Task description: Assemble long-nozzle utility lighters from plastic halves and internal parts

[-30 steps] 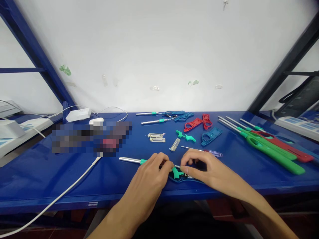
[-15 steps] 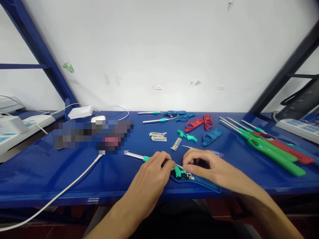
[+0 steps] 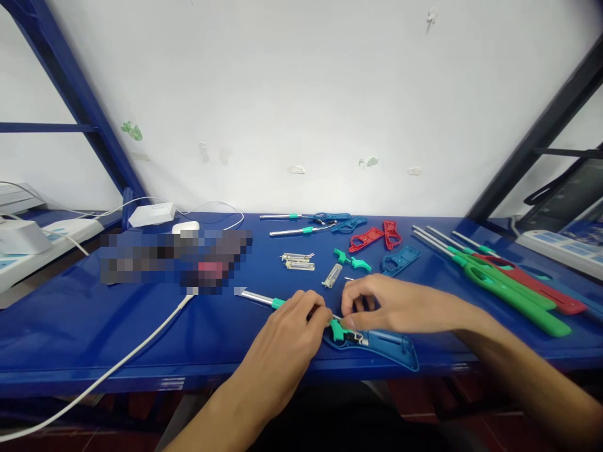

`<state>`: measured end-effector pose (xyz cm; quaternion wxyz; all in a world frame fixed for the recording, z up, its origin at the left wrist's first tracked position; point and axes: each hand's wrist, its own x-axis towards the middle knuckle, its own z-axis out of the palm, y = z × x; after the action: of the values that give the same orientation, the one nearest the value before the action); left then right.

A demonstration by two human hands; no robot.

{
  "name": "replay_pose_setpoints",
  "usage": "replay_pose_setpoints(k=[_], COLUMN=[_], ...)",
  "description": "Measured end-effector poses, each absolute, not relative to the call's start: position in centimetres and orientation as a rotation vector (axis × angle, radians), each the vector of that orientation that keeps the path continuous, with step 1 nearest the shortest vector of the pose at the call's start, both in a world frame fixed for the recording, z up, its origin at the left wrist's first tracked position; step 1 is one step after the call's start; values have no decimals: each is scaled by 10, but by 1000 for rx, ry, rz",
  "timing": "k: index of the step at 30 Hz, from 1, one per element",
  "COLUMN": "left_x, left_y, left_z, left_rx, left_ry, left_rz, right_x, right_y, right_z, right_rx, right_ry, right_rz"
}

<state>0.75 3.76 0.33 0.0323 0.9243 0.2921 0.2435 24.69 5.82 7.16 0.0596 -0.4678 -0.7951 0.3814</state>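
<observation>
At the table's front edge lies an opened long-reach lighter, its blue half-shell handle [image 3: 391, 349] facing up with the inner parts showing. My left hand [image 3: 299, 326] is closed over the front of this lighter, where the metal tube [image 3: 257, 296] with its green collar [image 3: 277, 303] sticks out to the left. A green trigger [image 3: 337, 330] sits in the shell beside my left fingertips. Bent over the trigger from the right, my right hand [image 3: 381, 304] has thumb and forefinger pinched together at the shell's upper edge. Whatever is between those fingertips is too small to make out.
Behind the hands lie clear fuel tanks [image 3: 299, 263], loose green triggers [image 3: 360, 264], red shell pieces [image 3: 366, 239] and a blue shell piece [image 3: 401, 260]. Assembled lighters [image 3: 518, 298] lie right. A white cable [image 3: 136, 348] crosses the left side.
My right hand has shifted slightly left, its pinched fingertips now close to the green trigger and my left fingers. My left hand keeps its hold on the lighter.
</observation>
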Motion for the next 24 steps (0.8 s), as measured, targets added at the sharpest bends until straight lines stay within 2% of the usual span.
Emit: replay_pose_setpoints(k=[4, 12, 24], left_x=[10, 12, 14], left_y=[37, 39, 41], left_z=[6, 6, 2], left_rx=[2869, 2933, 2944], left_ry=[912, 895, 922], left_rz=[710, 666, 673], right_x=[240, 215, 223], right_y=[68, 66, 61], right_z=[84, 97, 96], right_rx=[-1429, -1554, -1409], right_ry=[-2524, -2661, -2728], right_rz=[1197, 867, 690])
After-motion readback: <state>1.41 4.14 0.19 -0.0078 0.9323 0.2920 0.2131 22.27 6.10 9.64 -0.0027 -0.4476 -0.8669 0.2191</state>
